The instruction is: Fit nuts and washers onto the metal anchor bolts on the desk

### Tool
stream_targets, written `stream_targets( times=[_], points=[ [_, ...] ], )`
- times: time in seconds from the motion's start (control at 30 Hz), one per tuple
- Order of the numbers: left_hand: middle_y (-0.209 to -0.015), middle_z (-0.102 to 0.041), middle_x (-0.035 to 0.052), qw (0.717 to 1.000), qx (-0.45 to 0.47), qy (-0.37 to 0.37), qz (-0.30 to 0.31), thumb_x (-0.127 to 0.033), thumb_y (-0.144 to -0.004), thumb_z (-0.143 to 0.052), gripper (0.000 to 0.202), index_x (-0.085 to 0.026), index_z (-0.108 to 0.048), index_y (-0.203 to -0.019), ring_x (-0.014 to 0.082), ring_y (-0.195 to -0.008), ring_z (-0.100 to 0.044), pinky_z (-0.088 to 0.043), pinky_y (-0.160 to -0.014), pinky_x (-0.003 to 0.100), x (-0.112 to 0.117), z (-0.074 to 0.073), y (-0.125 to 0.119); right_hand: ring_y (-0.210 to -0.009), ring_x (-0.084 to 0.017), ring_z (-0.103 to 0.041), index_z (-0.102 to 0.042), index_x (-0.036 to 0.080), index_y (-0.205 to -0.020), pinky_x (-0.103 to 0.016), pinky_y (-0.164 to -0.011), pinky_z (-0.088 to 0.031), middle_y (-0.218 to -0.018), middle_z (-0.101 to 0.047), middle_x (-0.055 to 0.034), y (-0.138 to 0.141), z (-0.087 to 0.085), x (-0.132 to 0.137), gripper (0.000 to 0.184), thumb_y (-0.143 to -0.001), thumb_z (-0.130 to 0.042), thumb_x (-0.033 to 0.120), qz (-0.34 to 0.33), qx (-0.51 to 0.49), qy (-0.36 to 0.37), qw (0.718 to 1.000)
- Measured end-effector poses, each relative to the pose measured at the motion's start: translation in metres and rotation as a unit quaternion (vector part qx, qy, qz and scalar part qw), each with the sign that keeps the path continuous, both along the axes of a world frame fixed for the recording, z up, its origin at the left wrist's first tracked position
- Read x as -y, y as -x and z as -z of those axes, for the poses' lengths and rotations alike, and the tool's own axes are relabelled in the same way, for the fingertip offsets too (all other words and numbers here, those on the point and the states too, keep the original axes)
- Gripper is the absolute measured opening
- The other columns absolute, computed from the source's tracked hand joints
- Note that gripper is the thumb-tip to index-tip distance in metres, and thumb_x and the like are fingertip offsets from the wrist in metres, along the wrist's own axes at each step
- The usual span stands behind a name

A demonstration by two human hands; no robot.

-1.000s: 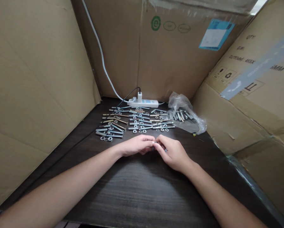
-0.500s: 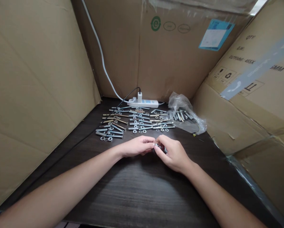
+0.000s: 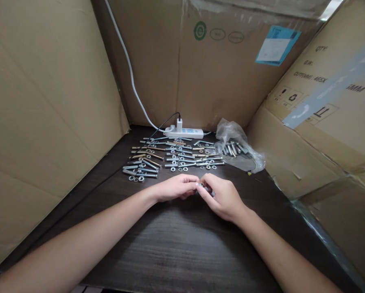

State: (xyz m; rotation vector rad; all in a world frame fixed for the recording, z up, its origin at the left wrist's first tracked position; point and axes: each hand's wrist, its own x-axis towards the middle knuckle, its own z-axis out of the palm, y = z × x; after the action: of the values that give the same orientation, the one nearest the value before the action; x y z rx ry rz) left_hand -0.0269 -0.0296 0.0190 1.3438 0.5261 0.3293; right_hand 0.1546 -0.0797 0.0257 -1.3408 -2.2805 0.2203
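Note:
My left hand (image 3: 176, 187) and my right hand (image 3: 221, 196) meet fingertip to fingertip just above the dark wooden table (image 3: 176, 244). Between the fingertips sits a small metal bolt with a nut (image 3: 201, 186), mostly hidden; both hands pinch it. Just beyond the hands, several silver and brass bolts, nuts and washers (image 3: 173, 155) lie in rows on the table.
A clear plastic bag of bolts (image 3: 237, 147) lies at the back right. A white power strip (image 3: 184, 132) with a plugged charger and a white cable sits against the back cardboard wall (image 3: 206, 73). Cardboard boxes close in on the left (image 3: 42, 101) and right (image 3: 322, 122).
The right hand's fingers have shifted slightly around the small part; both hands stay in the same place.

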Motion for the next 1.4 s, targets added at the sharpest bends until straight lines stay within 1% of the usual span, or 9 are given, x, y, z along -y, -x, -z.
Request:
stream_targets(
  times=[0.13, 0.4, 0.63, 0.87, 0.93, 1.03, 1.1, 1.23, 1.4],
  points=[
    [-0.065, -0.031, -0.0053, 1.0, 0.004, 0.004, 0.002, -0.046, -0.083, -0.055, 0.032, -0.015, -0.047, -0.08, 0.0079, -0.057, -0.024, -0.02, -0.05, 0.02, -0.0007, 0.0022, 0.0007, -0.061, -0.013, -0.048, -0.051, 0.019, -0.08, -0.023, -0.059, -0.034, -0.071, -0.055, -0.0003, -0.0003, -0.0005, 0.0012, 0.016, -0.089, -0.045, 0.031, -0.013, -0.005, 0.001, 1.0],
    [-0.063, -0.03, -0.0059, 1.0, -0.016, 0.014, -0.009, -0.048, -0.081, -0.056, 0.034, -0.016, -0.046, -0.077, 0.0074, -0.055, -0.024, -0.019, -0.05, 0.02, -0.0009, 0.0013, -0.0005, -0.057, -0.012, -0.045, -0.045, 0.019, -0.067, -0.024, -0.056, -0.03, -0.063, -0.051, 0.0009, -0.0016, 0.0023, -0.0025, 0.034, -0.095, -0.038, 0.038, -0.013, 0.006, 0.01, 1.0],
    [-0.064, -0.031, -0.0054, 1.0, -0.008, 0.009, -0.006, -0.049, -0.081, -0.056, 0.035, -0.015, -0.047, -0.079, 0.0075, -0.056, -0.025, -0.02, -0.051, 0.02, -0.0004, 0.0009, 0.0001, -0.06, -0.013, -0.047, -0.048, 0.02, -0.075, -0.024, -0.058, -0.033, -0.069, -0.053, 0.0002, -0.0005, -0.0022, 0.0005, 0.016, -0.087, -0.047, 0.03, -0.018, -0.011, -0.001, 1.0],
    [-0.063, -0.031, -0.0056, 1.0, -0.007, 0.006, -0.003, -0.046, -0.083, -0.055, 0.032, -0.015, -0.048, -0.079, 0.0073, -0.055, -0.025, -0.02, -0.05, 0.019, -0.0015, 0.0033, 0.0, -0.055, -0.011, -0.043, -0.044, 0.019, -0.065, -0.024, -0.055, -0.03, -0.06, -0.048, 0.002, -0.0016, 0.001, -0.0021, 0.031, -0.092, -0.041, 0.034, -0.023, 0.002, 0.009, 1.0],
    [-0.063, -0.03, -0.0059, 1.0, 0.0, 0.011, -0.004, -0.045, -0.083, -0.055, 0.031, -0.015, -0.046, -0.078, 0.0072, -0.055, -0.024, -0.02, -0.05, 0.019, -0.0013, 0.0023, -0.0001, -0.057, -0.012, -0.045, -0.047, 0.02, -0.069, -0.024, -0.056, -0.032, -0.065, -0.05, 0.0012, -0.0017, 0.0, -0.0012, 0.027, -0.091, -0.044, 0.035, -0.012, 0.0, 0.0, 1.0],
    [-0.063, -0.03, -0.0059, 1.0, 0.002, 0.014, -0.004, -0.046, -0.083, -0.055, 0.033, -0.015, -0.046, -0.079, 0.0071, -0.055, -0.024, -0.02, -0.05, 0.019, -0.0006, 0.0006, 0.0003, -0.065, -0.013, -0.05, -0.052, 0.02, -0.082, -0.024, -0.06, -0.036, -0.077, -0.054, -0.0012, -0.0013, -0.0021, 0.0009, 0.012, -0.087, -0.049, 0.031, -0.007, -0.011, -0.007, 1.0],
    [-0.063, -0.031, -0.0056, 1.0, 0.001, 0.011, -0.004, -0.047, -0.083, -0.055, 0.033, -0.015, -0.047, -0.08, 0.0071, -0.055, -0.025, -0.021, -0.05, 0.019, -0.0005, 0.0006, 0.0007, -0.067, -0.013, -0.051, -0.053, 0.02, -0.084, -0.024, -0.062, -0.037, -0.079, -0.054, -0.0015, -0.0008, -0.0028, 0.0018, 0.009, -0.086, -0.049, 0.028, -0.016, -0.016, -0.002, 1.0],
    [-0.064, -0.032, -0.0053, 1.0, -0.001, 0.004, -0.005, -0.048, -0.082, -0.056, 0.035, -0.015, -0.047, -0.078, 0.007, -0.055, -0.026, -0.022, -0.051, 0.019, -0.0009, 0.0024, 0.0012, -0.064, -0.013, -0.05, -0.053, 0.02, -0.082, -0.024, -0.06, -0.037, -0.075, -0.053, -0.0012, -0.0002, -0.0014, 0.0011, 0.015, -0.09, -0.045, 0.03, -0.027, -0.017, 0.008, 0.999],
    [-0.063, -0.032, -0.0056, 1.0, -0.01, 0.013, -0.013, -0.048, -0.081, -0.056, 0.034, -0.015, -0.046, -0.077, 0.0069, -0.055, -0.026, -0.022, -0.051, 0.019, -0.0005, 0.0009, 0.0001, -0.062, -0.013, -0.048, -0.05, 0.02, -0.075, -0.024, -0.058, -0.034, -0.071, -0.051, -0.0006, -0.0007, 0.002, -0.0014, 0.027, -0.094, -0.039, 0.035, -0.018, 0.005, 0.005, 1.0]
  ],
)
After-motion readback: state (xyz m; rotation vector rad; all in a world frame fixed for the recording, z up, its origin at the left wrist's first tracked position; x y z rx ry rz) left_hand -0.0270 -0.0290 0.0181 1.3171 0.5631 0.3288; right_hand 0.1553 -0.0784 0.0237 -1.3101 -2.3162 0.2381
